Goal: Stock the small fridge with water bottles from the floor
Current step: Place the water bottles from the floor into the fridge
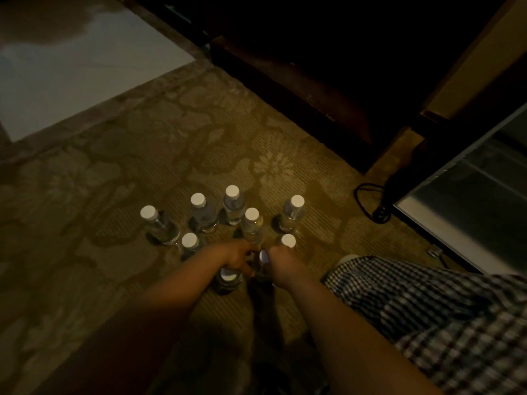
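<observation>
On the patterned carpet, 7 capped water bottles stand upright in a loose cluster. The left hand reaches down with its forearm stretched forward, fingers curled round the neck of a front bottle. Just beside it, the right hand pinches a second bottle near its cap. A checked trouser leg lies further right. The small fridge stands far right, well apart from the bottles.
</observation>
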`<state>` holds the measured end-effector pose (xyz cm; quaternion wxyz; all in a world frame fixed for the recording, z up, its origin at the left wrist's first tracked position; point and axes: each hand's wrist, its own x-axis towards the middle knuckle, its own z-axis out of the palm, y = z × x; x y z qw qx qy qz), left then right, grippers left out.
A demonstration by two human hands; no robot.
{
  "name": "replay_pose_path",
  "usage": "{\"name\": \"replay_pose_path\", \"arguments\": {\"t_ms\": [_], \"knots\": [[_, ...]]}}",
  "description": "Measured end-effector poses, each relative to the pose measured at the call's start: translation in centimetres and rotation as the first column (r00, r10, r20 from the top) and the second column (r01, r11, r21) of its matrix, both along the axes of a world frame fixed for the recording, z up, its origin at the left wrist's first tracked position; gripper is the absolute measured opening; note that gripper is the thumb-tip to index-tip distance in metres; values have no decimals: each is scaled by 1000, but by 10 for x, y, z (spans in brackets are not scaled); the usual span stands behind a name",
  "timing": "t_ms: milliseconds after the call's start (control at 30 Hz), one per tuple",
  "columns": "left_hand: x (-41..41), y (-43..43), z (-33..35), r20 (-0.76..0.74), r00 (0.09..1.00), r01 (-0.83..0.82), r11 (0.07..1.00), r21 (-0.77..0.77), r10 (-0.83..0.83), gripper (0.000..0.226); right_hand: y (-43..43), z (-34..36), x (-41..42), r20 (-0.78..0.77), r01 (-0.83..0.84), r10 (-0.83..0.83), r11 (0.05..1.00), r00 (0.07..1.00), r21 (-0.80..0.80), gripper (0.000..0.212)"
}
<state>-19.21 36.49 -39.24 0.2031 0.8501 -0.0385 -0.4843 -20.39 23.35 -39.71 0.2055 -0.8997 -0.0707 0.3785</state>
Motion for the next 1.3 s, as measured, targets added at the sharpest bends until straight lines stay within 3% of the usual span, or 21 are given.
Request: {"name": "replay_pose_path", "arguments": {"t_ms": [267, 367, 500, 600, 733, 900, 1033, 1167, 1300], "knots": [[-14, 4, 25, 5, 992, -120, 975, -186, 123, 63, -19, 56, 9, 101, -3, -32, 947, 994, 320, 19], [-19, 1, 44, 32, 970, -210, 898, -387, 241, 55, -25, 89, 16, 189, -66, 1, 938, 982, 341, 11], [-23, -15, 80, 110, 931, -230, 795, -561, 347, 49, -44, 135, 22, 277, -35, -85, 915, 957, 403, 22], [-19, -40, 108, 183, 873, -228, 709, -668, 453, 53, -65, 171, 20, 409, -5, -188, 904, 893, 427, 22], [-12, -80, 136, 291, 769, -158, 609, -777, 570, 59, -94, 207, 11, 567, 46, -358, 871, 742, 490, 30], [-4, -125, 162, 437, 687, -35, 626, -779, 581, 49, -129, 238, 2, 681, 103, -501, 838, 533, 536, 32], [2, -162, 188, 576, 568, 67, 664, -744, 588, 42, -169, 262, 0, 621, 192, -662, 733, 421, 652, 27], [15, -202, 217, 648, 564, 180, 689, -702, 513, 41, -213, 284, 0, 544, 221, -746, 646, 384, 730, 37], [27, -243, 240, 660, 618, 266, 676, -687, 427, 38, -262, 301, -4, 543, 191, -718, 663, 435, 724, 30]]}}
